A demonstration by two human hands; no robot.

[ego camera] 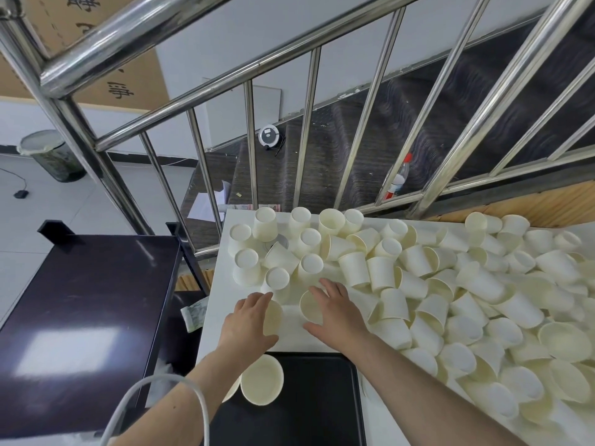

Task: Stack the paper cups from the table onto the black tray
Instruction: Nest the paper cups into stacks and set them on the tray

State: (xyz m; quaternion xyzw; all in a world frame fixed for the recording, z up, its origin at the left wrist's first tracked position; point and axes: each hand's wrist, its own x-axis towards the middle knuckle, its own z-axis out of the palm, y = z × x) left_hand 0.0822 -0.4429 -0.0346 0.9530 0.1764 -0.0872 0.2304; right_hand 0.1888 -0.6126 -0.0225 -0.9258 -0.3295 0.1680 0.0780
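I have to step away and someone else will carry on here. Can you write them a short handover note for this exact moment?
Left hand: fingers curled round a paper cup lying on the table's near edge.
Right hand: fingers spread over another cup beside it; whether it grips is unclear.
Black tray: close to the person, below the hands, with one upright cup on it and a second rim just showing under the left forearm.
White table: covered with loose cups, some upside down, many on their sides.
Done: barely started. Left: nearly the whole pile.
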